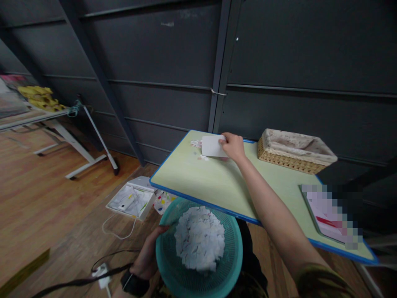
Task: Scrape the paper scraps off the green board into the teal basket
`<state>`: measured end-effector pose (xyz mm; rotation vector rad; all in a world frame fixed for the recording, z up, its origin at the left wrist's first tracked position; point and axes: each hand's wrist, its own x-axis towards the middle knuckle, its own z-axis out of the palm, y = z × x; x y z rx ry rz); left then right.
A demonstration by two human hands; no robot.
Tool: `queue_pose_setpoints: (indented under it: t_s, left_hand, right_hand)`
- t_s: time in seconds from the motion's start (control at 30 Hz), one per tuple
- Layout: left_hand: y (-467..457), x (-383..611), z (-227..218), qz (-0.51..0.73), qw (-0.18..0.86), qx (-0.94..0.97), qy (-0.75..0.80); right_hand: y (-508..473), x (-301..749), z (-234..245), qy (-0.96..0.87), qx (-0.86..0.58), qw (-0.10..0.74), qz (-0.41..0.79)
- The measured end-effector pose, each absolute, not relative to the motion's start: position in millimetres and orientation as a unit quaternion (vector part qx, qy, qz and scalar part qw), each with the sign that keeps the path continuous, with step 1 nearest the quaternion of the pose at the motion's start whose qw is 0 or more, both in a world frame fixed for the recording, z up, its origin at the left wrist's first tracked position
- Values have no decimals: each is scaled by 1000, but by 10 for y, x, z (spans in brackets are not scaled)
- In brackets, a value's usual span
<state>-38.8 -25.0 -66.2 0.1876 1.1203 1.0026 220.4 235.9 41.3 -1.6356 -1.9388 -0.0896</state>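
Note:
My right hand reaches across the pale green tabletop and pinches a white card by its right end. Small paper scraps lie beside and just in front of the card, and more scraps sit at its left. Below the table's front edge, my left hand grips the left rim of a teal plastic basket, fingers over the edge. Inside the basket is a heap of torn white paper pieces.
A wicker basket with a cloth lining stands at the table's back right. Near the right end lies a flat, partly pixelated item. On the floor at left are an open white box with a cable and a power strip. Dark panels rise behind.

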Motion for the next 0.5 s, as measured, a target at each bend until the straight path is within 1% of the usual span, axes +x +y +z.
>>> queue_pose_setpoints:
  t_s: [0.23,0.5]
  left_hand:
    - [-252,-365,-620,441,726,85,520]
    - [-250,-348,-589,436,724,78,529]
  right_hand:
    - [2400,2256,406,-715,-609,343,-8]
    - [2387,2288,435,-733,-592,335,11]
